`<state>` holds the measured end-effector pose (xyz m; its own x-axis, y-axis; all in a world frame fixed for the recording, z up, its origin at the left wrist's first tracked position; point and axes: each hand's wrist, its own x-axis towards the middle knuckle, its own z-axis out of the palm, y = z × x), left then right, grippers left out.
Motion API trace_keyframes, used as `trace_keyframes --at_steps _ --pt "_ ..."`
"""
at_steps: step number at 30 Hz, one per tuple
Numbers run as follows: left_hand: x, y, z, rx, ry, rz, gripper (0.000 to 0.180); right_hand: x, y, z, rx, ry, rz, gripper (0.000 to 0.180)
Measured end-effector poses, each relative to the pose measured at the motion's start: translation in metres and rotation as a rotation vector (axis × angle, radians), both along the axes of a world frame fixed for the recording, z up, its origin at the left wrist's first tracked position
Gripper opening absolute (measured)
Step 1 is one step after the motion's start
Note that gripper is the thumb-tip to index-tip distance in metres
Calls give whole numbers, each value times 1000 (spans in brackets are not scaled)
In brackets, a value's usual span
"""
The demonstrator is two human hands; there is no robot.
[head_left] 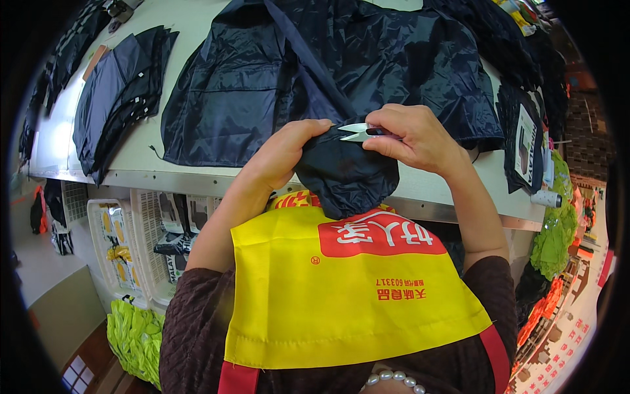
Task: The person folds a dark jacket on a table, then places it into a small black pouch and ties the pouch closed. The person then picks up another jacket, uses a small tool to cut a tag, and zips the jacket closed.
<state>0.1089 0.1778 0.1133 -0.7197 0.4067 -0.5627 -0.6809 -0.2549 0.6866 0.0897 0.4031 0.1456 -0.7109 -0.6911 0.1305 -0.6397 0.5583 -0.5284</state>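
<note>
A: From my seat, the left hand (282, 154) is clenched on a bunched fold of the dark jacket (328, 72), its grip pinching the cloth at the edge of the desk (177, 174). The right hand (417, 138) grasps small snips (357, 132), blades pointing straight at the left fingertips.

B: So what worries you?

A: The blade tips sit just beside the left thumb, touching or nearly touching the fold. If that pinch slackens, I judge the thin, slippery fabric could slide under the blades and get nicked instead of a loose thread. A nipped fingertip is the other risk.

B: Anything else close by?

A: Below both grips the bunched cloth hangs over a yellow apron (341, 295). Far left of the left grip lies a folded dark garment (121, 92), well apart.
</note>
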Motion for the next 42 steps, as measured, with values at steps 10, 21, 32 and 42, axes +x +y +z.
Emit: trace_keyframes --at_steps 10,21,32,42 --pt "-1 -3 -15 4 25 -34 28 -4 1 2 21 -28 24 30" --pt "-2 -5 -29 -38 126 -57 26 -2 11 -1 -154 -215 70 22" --pt "-2 -3 -24 94 198 -98 25 35 -36 -15 -335 43 -231 30" --pt "6 11 -8 23 143 102 17 33 -29 -28 -273 409 -264 14"
